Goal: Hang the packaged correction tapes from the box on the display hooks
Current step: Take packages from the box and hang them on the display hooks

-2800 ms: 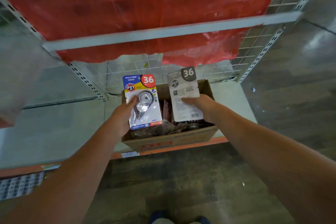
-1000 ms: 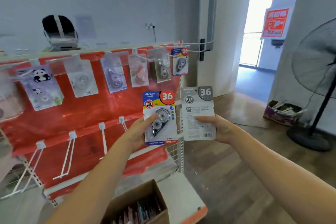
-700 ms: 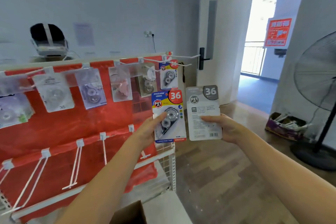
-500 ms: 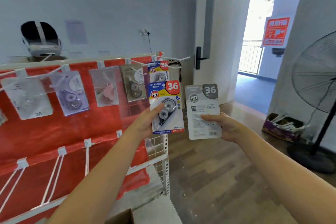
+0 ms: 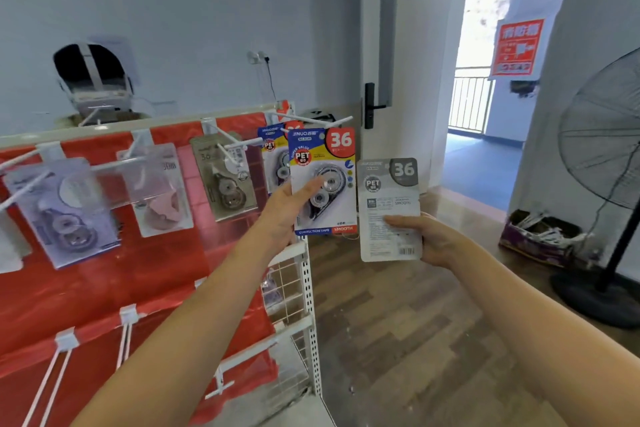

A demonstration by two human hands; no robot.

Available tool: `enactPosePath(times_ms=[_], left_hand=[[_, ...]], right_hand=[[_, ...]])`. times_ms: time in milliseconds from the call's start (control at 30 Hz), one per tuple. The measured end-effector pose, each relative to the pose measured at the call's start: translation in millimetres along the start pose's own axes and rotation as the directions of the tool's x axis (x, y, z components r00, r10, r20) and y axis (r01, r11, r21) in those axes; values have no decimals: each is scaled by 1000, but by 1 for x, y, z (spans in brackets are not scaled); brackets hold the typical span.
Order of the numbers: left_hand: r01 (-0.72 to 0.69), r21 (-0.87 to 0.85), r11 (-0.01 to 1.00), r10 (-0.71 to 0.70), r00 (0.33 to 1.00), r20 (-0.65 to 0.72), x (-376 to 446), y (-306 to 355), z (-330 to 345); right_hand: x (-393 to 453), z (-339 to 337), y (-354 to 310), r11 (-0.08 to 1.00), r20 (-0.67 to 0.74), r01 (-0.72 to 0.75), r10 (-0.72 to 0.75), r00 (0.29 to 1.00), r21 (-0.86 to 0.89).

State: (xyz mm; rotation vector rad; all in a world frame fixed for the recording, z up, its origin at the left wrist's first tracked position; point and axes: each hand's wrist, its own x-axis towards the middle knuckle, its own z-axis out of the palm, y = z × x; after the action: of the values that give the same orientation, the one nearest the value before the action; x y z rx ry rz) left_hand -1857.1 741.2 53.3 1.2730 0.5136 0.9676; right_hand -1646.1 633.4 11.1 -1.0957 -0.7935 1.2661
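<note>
My left hand (image 5: 284, 211) pinches a blue and yellow correction tape pack (image 5: 323, 180), front side toward me, held up close under the rightmost white display hook (image 5: 311, 121) of the top row. Another identical pack (image 5: 272, 158) hangs on that hook behind it. My right hand (image 5: 431, 239) grips a second pack (image 5: 389, 210) with its grey back side facing me, to the right of the rack. The box is out of view.
The red-backed rack (image 5: 104, 281) carries several other hanging tape packs (image 5: 225, 180) on the top row and bare white hooks (image 5: 59, 367) lower down. A white door (image 5: 398, 62) stands behind. A standing fan (image 5: 609, 184) and a low box (image 5: 540, 236) sit on the floor at right.
I lifted both packs from the box up to the rack. My left hand carried the blue pack higher and closer to the rightmost top hook; the right hand stayed beside it.
</note>
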Motion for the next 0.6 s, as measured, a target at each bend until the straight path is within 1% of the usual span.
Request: enactPosePath(times_ms=[167, 233, 333, 433, 533, 600], left_hand=[[-35, 48, 998, 35, 999, -12, 11, -12, 0], [-29, 93, 995, 34, 998, -47, 12, -17, 2], [-10, 93, 996, 25, 987, -158, 15, -22, 4], [13, 72, 997, 9, 957, -291, 21, -24, 6], [25, 93, 995, 16, 913, -409, 29, -20, 14], [47, 152, 987, 34, 871, -490, 38, -14, 15]], right_hand=[[27, -6, 0, 999, 85, -37, 40, 996, -28], [39, -11, -1, 999, 118, -43, 46, 992, -20], [53, -15, -1, 997, 150, -66, 69, 986, -30], [63, -21, -2, 994, 200, -97, 103, 974, -40], [69, -24, -4, 992, 235, -118, 128, 964, -55], [73, -27, -4, 991, 251, -126, 135, 959, -53]])
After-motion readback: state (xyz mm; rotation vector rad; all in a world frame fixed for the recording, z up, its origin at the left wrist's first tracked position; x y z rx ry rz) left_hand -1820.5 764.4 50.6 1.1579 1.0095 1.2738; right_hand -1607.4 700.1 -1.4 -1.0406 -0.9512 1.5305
